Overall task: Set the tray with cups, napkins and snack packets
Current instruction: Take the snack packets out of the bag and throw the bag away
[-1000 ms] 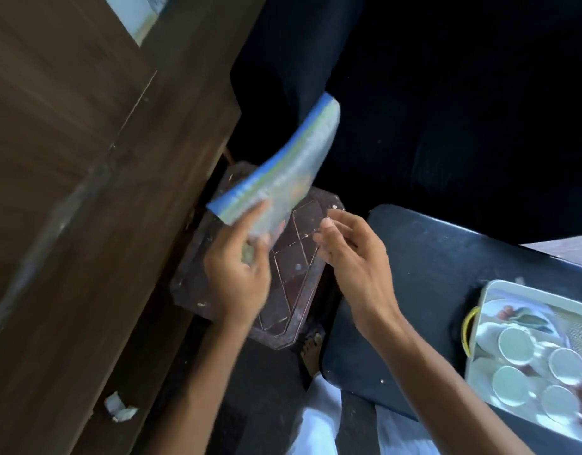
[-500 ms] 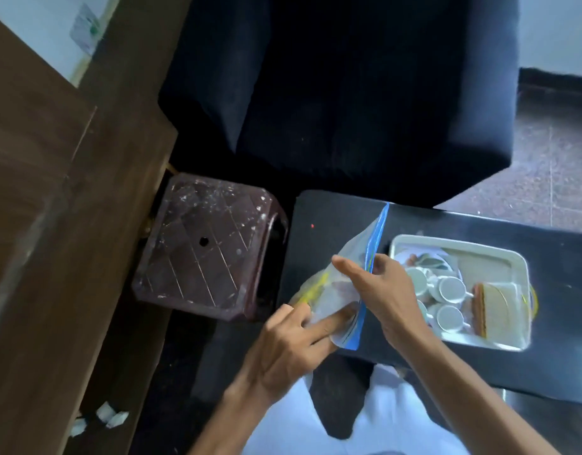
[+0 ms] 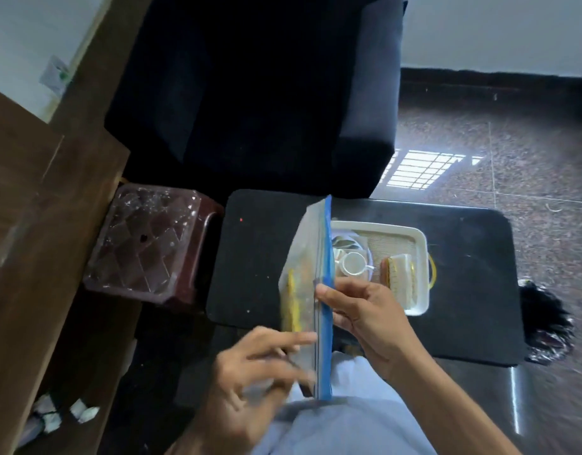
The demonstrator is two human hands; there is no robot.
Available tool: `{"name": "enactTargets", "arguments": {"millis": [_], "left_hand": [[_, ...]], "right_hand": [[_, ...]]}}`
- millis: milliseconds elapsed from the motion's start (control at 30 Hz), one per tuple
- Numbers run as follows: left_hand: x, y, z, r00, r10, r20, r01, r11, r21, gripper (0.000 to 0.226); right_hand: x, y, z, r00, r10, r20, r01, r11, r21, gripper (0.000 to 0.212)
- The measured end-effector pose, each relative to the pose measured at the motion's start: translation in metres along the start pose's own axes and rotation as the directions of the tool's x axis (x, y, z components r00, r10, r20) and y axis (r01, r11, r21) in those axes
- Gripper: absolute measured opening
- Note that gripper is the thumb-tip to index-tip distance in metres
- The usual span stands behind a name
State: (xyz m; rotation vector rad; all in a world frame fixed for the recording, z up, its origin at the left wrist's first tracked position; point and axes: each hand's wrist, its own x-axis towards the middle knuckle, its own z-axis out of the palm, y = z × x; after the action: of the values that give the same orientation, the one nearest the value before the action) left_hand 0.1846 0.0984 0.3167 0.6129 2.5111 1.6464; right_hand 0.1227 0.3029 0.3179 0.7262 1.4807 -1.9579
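I hold a clear zip bag (image 3: 307, 257) with a blue seal strip upright in front of me; yellow packets show inside it. My right hand (image 3: 365, 316) pinches the blue strip at its middle. My left hand (image 3: 260, 366), blurred, grips the bag's lower part from the left. Behind the bag a white tray (image 3: 422, 254) lies on a black low table (image 3: 256, 257). On the tray stand a white cup (image 3: 353, 262) on saucers and a stack of napkins (image 3: 403, 280) in a holder. The bag hides the tray's left part.
A dark red plastic stool (image 3: 145, 241) stands left of the table. A wooden cabinet (image 3: 30, 241) fills the left side, with crumpled paper scraps (image 3: 82, 413) at its foot. A dark sofa (image 3: 260, 93) is behind the table. Speckled floor lies to the right.
The bag came from over the stool to above the table and now stands upright. My right hand took the blue strip; my left slid down the bag. The view swung right.
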Motion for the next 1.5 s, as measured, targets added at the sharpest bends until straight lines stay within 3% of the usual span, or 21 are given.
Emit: {"name": "enactTargets", "arguments": {"millis": [33,100,133,200,333,467,567,700,867,1033,1200,1333,1500], "left_hand": [[0.006,0.013,0.011,0.985,-0.139,-0.098,0.131,0.988,-0.082,0.028],[0.025,0.031,0.038,0.873,-0.441,-0.207,0.389,0.887,-0.249,0.024],[0.036,0.036,0.051,0.815,-0.550,-0.181,0.475,0.814,-0.334,0.021],[0.056,0.041,0.073,0.767,-0.630,-0.124,0.540,0.738,-0.405,0.020],[0.078,0.053,0.103,0.750,-0.654,-0.093,0.550,0.696,-0.462,0.036],[0.093,0.058,0.123,0.761,-0.646,-0.059,0.561,0.701,-0.441,0.025],[0.102,0.055,0.130,0.753,-0.658,0.012,0.580,0.655,-0.485,0.020],[0.117,0.047,0.124,0.687,-0.722,0.088,0.644,0.547,-0.535,0.019],[0.135,0.036,0.117,0.721,-0.690,0.070,0.629,0.609,-0.483,0.015],[0.146,0.034,0.120,0.670,-0.725,0.163,0.681,0.512,-0.523,0.014],[0.158,0.035,0.127,0.627,-0.729,0.275,0.717,0.403,-0.569,0.015],[0.171,0.044,0.140,0.587,-0.742,0.325,0.724,0.301,-0.621,0.014],[0.184,0.063,0.162,0.536,-0.779,0.325,0.701,0.196,-0.686,0.013]], "right_hand": [[-0.009,0.001,-0.006,0.999,-0.040,0.001,0.040,0.998,-0.058,0.018],[-0.024,0.002,-0.017,0.992,-0.127,-0.004,0.126,0.981,-0.149,0.015],[-0.030,0.001,-0.021,0.986,-0.168,-0.008,0.164,0.971,-0.174,0.014],[-0.038,-0.001,-0.033,0.968,-0.250,-0.030,0.237,0.945,-0.226,0.015],[-0.047,-0.005,-0.058,0.925,-0.366,-0.099,0.315,0.887,-0.336,0.013],[-0.053,-0.005,-0.079,0.895,-0.403,-0.189,0.316,0.874,-0.368,0.019],[-0.054,-0.005,-0.090,0.905,-0.366,-0.216,0.299,0.910,-0.288,0.025],[-0.053,-0.008,-0.094,0.921,-0.330,-0.207,0.292,0.936,-0.194,0.038],[-0.042,-0.011,-0.079,0.901,-0.293,-0.320,0.251,0.954,-0.165,0.014],[-0.038,-0.018,-0.070,0.900,-0.133,-0.415,0.154,0.988,0.019,0.015],[-0.039,-0.023,-0.078,0.933,-0.029,-0.360,0.157,0.930,0.332,0.027],[-0.037,-0.028,-0.099,0.950,0.003,-0.312,0.140,0.890,0.434,0.023],[-0.035,-0.043,-0.134,0.985,0.075,-0.154,0.028,0.816,0.577,0.020]]}}
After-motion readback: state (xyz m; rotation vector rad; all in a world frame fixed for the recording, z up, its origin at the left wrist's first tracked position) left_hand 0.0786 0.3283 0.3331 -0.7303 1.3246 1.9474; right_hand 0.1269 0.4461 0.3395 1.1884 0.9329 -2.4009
